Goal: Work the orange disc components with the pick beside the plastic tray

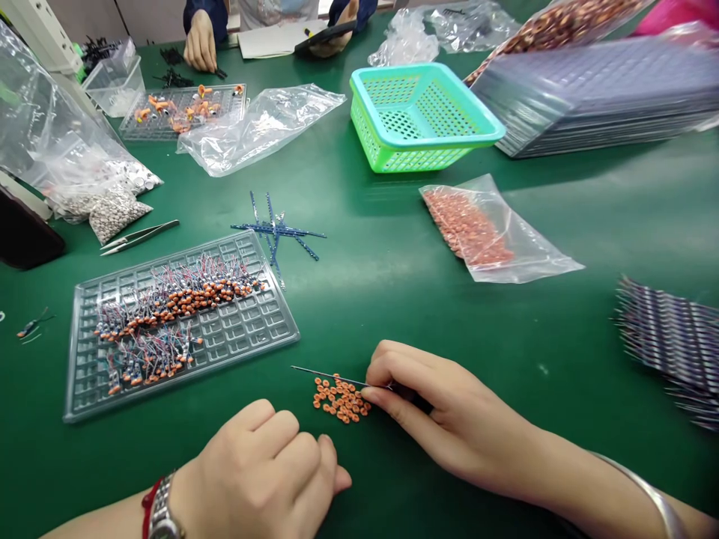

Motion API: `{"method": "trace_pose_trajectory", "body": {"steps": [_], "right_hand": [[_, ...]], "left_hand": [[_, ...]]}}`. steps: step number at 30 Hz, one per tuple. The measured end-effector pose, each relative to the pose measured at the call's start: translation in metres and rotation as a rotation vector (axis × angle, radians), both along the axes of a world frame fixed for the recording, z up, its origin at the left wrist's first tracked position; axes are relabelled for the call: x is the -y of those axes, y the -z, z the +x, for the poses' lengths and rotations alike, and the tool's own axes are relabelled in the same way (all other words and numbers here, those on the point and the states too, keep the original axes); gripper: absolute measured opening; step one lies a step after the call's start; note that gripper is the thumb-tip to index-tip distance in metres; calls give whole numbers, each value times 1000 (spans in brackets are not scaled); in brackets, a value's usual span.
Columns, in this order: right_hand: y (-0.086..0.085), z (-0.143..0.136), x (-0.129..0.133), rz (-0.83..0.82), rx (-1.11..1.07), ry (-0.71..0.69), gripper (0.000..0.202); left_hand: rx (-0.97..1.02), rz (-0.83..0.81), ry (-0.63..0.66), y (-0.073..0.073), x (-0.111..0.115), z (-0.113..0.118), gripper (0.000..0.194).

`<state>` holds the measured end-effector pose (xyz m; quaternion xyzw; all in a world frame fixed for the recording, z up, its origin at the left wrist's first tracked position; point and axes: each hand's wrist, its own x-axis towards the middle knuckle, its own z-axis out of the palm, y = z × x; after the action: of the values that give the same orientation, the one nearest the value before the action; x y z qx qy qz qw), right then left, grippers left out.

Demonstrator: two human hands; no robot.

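No text, label, brand, number or sign is legible. Wristwatch (163, 515): dial cut off by the lower picture edge, markings unreadable. Notebook (263, 43), at the tabletop's (371, 307) far edge: any writing too small to resolve.

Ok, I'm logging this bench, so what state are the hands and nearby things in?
Right hand: pinching thin metal tool
Left hand: curled; contents, if any, hidden
Orange rings: loose, clustered
Clear tray: partly filled with wired parts
Tweezers: unheld, tips apart
Green basket: upright, uncovered
Bag of orange pieces: partly filled
Blue strips: loose, crisscrossed
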<state>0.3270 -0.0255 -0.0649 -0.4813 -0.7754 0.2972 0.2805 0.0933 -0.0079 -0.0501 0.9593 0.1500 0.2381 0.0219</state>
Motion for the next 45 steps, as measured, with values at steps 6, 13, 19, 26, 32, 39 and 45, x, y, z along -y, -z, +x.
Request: {"method": "trace_pose_trajectory", "body": {"steps": [6,13,19,26,32,39,45], "right_hand": [[-1,0,0,1,4,4,21],[0,0,1,4,13,-6,20],[3,-1,2,116,71,-22,20],[9,-5,6,359,208,-73,20],[11,-7,8,408,211,-96,30],[8,-12,8,365,258,-91,33],[11,-11,8,303,151,-40,28]], "left_hand": [[-15,14,-8,0,1,0,7],[0,-7,3,0,0,1,7],[-2,-10,-2,1,0,1,7],[22,-26,-2,1,1,2,21],[26,-23,0,4,1,3,29],[38,-77,10,4,4,3,26],[46,-47,-14,1,2,4,15]]}}
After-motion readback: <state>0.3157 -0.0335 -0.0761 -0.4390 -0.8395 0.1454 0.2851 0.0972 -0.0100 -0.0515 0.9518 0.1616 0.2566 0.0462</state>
